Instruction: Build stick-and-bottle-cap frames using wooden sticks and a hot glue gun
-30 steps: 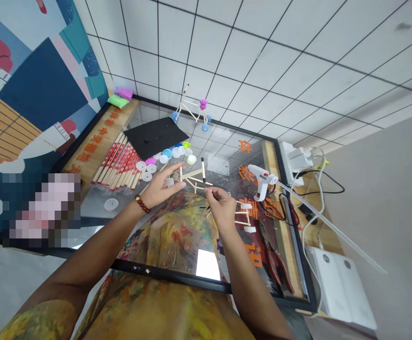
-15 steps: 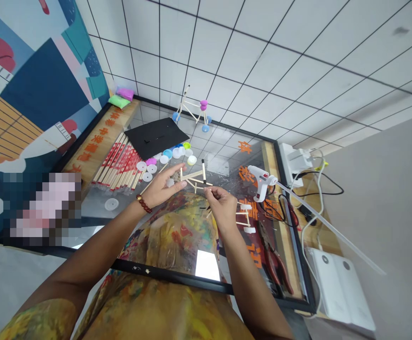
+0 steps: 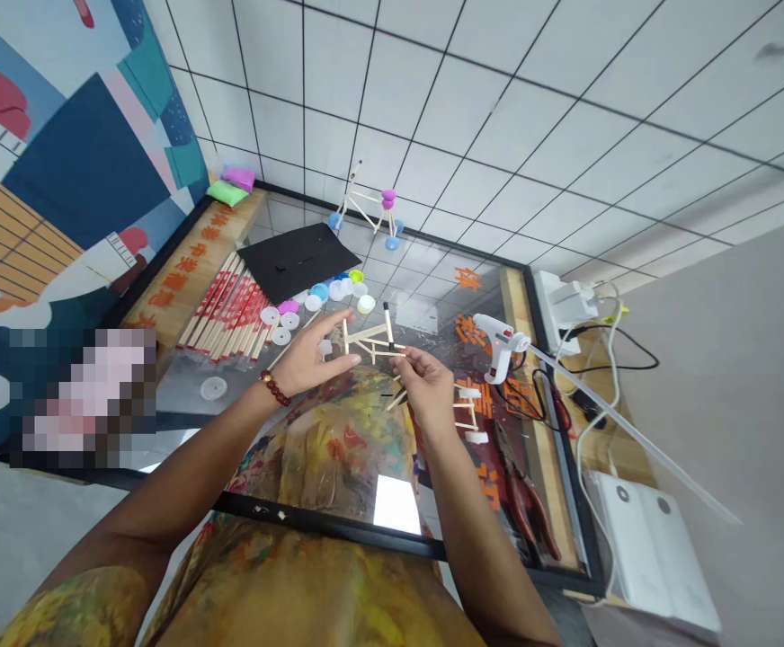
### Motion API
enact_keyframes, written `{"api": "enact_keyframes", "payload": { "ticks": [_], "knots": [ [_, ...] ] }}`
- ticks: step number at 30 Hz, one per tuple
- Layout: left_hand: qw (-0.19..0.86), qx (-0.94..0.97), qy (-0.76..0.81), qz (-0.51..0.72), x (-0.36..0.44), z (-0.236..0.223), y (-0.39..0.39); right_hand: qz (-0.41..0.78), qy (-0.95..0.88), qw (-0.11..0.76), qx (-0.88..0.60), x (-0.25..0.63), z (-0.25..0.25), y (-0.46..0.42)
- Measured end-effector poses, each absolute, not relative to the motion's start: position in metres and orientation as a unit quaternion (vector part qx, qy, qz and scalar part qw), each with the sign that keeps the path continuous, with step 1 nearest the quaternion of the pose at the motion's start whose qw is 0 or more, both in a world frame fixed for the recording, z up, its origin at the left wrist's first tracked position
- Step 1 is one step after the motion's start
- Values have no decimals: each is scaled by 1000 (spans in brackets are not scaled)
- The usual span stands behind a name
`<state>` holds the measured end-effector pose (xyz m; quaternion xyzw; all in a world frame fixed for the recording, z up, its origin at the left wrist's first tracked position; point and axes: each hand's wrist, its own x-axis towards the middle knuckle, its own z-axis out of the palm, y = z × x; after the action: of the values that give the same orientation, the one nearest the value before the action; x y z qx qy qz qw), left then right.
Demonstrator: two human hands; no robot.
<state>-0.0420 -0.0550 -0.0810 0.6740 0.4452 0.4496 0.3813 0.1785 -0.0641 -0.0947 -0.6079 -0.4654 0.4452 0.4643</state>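
The left hand [image 3: 306, 359] is spread around one end of a pale wooden stick frame [image 3: 369, 332]; the right hand [image 3: 428, 386] pinches its near corner. Red-and-white wrapped sticks [image 3: 227, 310], a black flat sheet [image 3: 304, 259] and a white plastic glue gun [image 3: 498, 343] sit on the glass-topped desk [image 3: 180, 395].

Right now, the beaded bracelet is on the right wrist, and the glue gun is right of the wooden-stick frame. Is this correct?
The side is wrong: the head view shows the beaded bracelet on the left wrist. The glue gun is indeed right of the wooden-stick frame.
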Motion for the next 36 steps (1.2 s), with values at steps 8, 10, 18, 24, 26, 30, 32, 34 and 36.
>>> {"api": "enact_keyframes", "payload": {
  "ticks": [8,10,18,24,26,30,32,34,36],
  "knots": [
    [351,696,442,444,-42,-83,-54,461,-453,471,-600,180,-94,-53],
    [351,695,442,445,-42,-84,-53,468,-445,474,-598,180,-96,-51],
    [336,701,450,440,-41,-86,-52,507,-407,491,-580,178,-92,-43],
    [321,710,464,420,-40,-85,-52,541,-383,489,-567,177,-87,-42],
    [322,710,467,417,-40,-85,-52,551,-374,488,-564,177,-86,-42],
    [328,708,468,415,-40,-85,-52,561,-376,479,-561,177,-87,-41],
    [325,708,472,412,-40,-84,-52,561,-384,474,-560,176,-87,-40],
    [320,709,476,410,-39,-83,-52,556,-394,468,-563,177,-89,-39],
    [316,710,478,409,-39,-83,-51,550,-403,461,-568,178,-91,-37]
  ]
}}
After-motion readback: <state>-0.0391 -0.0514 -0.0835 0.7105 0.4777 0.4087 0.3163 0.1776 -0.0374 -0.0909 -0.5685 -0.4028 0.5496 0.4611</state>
